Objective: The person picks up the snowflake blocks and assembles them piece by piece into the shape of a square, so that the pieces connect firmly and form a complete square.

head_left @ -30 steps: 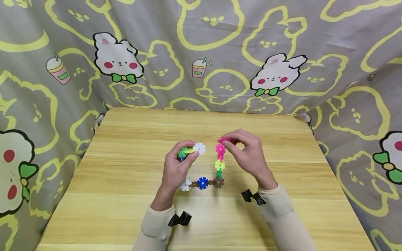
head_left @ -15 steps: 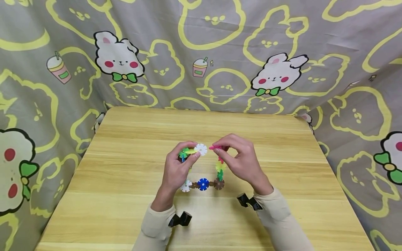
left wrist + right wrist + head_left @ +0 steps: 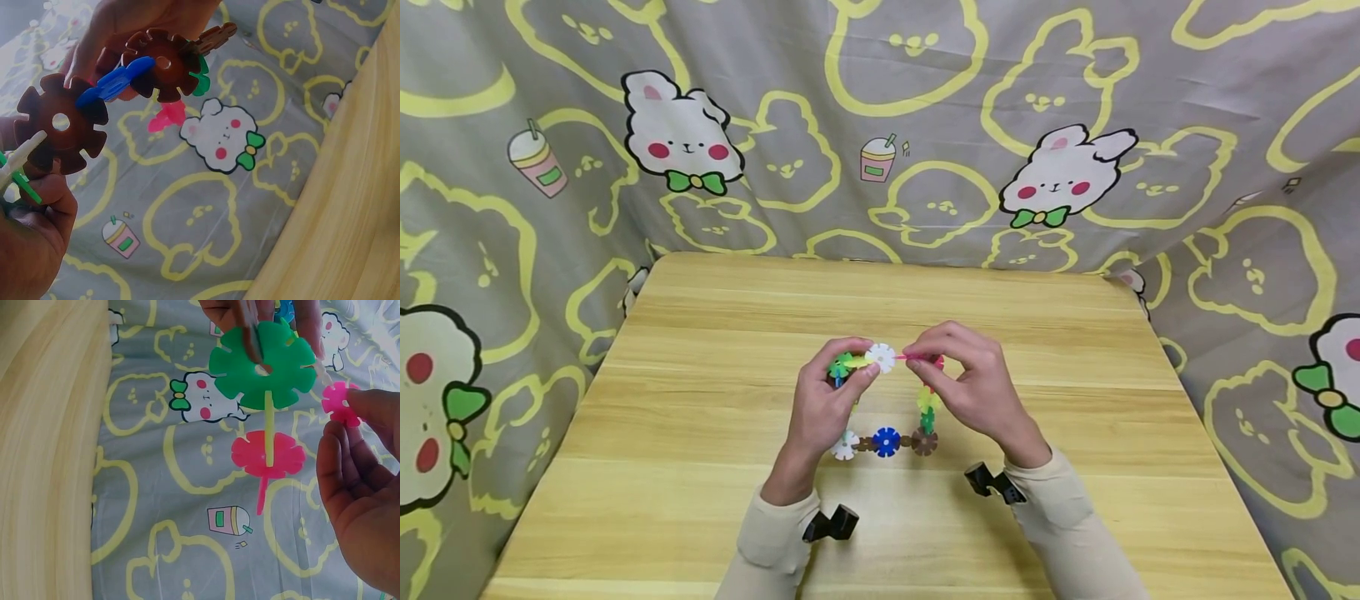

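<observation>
Toothed plastic snowflake discs form a linked chain held above the table. My left hand pinches the chain's upper left end near a white disc, beside yellow and green discs. Between thumb and fingertips my right hand pinches a pink disc, seen edge-on in the head view, its rim meeting the white disc's right side. Whether their slots interlock I cannot tell. Lower down, a blue disc sits between brown discs. A large green disc and a second pink disc hang on the right side.
The chain is over a wooden table with rounded far corners. A grey cartoon-print curtain surrounds its back and sides. Black wrist cameras are strapped over both sleeves.
My right hand has moved left and slightly down from the chain's pink upper right part, bringing a pink disc to the white one. The left hand stays nearly still.
</observation>
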The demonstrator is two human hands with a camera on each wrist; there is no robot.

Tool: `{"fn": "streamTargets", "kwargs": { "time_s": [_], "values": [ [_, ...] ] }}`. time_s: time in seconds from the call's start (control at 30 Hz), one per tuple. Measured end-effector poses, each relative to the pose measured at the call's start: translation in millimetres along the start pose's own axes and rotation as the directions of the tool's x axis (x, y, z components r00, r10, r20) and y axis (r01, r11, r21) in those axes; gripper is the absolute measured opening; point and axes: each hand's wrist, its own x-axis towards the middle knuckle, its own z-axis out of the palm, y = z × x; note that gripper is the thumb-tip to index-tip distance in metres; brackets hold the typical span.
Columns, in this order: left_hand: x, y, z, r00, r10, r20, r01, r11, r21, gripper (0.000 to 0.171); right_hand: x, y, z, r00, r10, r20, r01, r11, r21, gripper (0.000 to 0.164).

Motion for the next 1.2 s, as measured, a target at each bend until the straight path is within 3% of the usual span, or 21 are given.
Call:
{"fn": "streamTargets", "kwargs": {
  "time_s": [0.3, 0.67, 1.0, 1.2],
  "values": [
    [-0.9, 0.5, 1.2, 0.999, -0.009, 0.046, 0.009, 1.000, -0.001, 0.022, -1.7, 1.9, 2.3, 0.994, -0.109, -0.015, 0.107, 0.991, -0.079, 0.014],
    [-0.2, 3.4, 5.2, 0.998, -0.030, 0.056, 0.033, 0.998, -0.052, 0.020, -3.8, 4.7, 8.1, 0.966, -0.223, -0.130, 0.213, 0.973, -0.089, 0.020],
    [-0.1, 5.4, 5.8, 0.996, -0.039, 0.085, 0.045, 0.996, -0.073, 0.019, -3.2, 4.2, 13.7, 0.949, -0.272, -0.161, 0.261, 0.961, -0.088, 0.017],
    [0.1, 1.4, 3.1, 0.998, -0.009, 0.066, 0.012, 0.999, -0.043, 0.018, -5.4, 6.2, 13.2, 0.968, -0.228, -0.108, 0.218, 0.971, -0.094, 0.019]
  ]
}}
